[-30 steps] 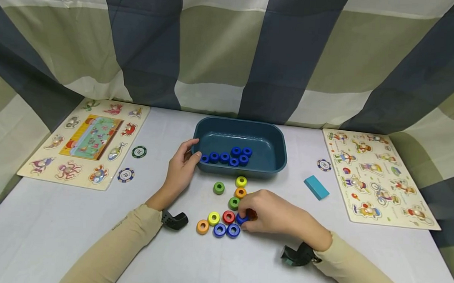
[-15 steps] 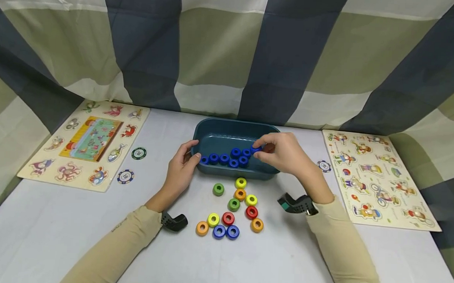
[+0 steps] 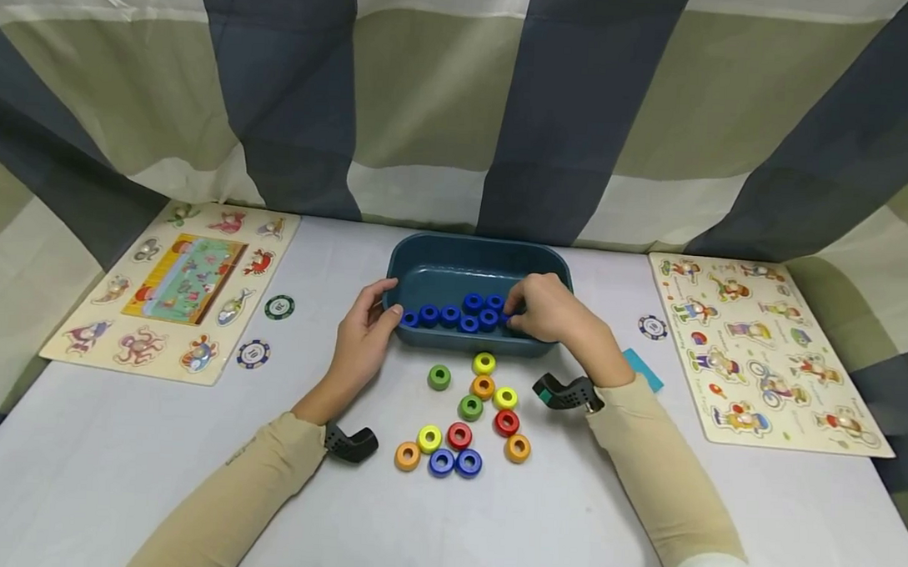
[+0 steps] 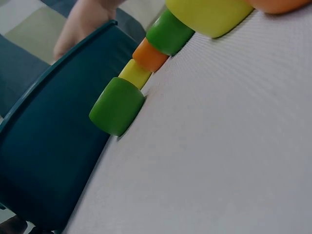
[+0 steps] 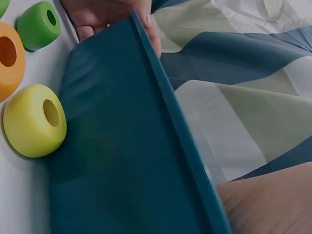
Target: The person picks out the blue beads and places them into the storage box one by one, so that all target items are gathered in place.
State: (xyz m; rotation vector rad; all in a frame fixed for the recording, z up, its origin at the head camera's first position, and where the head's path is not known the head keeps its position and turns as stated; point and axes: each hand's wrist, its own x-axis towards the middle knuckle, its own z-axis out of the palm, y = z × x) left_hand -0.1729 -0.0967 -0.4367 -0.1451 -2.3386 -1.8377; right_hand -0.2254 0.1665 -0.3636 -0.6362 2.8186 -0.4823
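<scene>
A dark teal plastic tray (image 3: 482, 343) holds a cluster of blue beads (image 3: 449, 317) along its front side. At its left end my left hand (image 3: 365, 335) grips the rim, thumb in front and fingers behind; the right wrist view shows this left hand (image 5: 109, 14) at the tray's far corner. Inside the tray's right part, my right hand (image 3: 550, 314) pinches a blue bead (image 3: 504, 318) beside the others, mostly hidden by the fingers. In the left wrist view the right hand (image 4: 87, 24) shows above the rim.
Before the tray lie loose beads: green (image 3: 439, 377), yellow (image 3: 484, 364), orange (image 3: 518, 448), red (image 3: 459, 436) and two blue (image 3: 469, 462). Picture boards stand left (image 3: 146, 289) and right (image 3: 767, 353), with poker chips (image 3: 253, 354) nearby. A turquoise block (image 3: 644, 371) is partly behind the right forearm.
My right hand took a blue bead from the loose group on the table, carried it up to the tray and lowered it inside. The left hand stays on the rim.
</scene>
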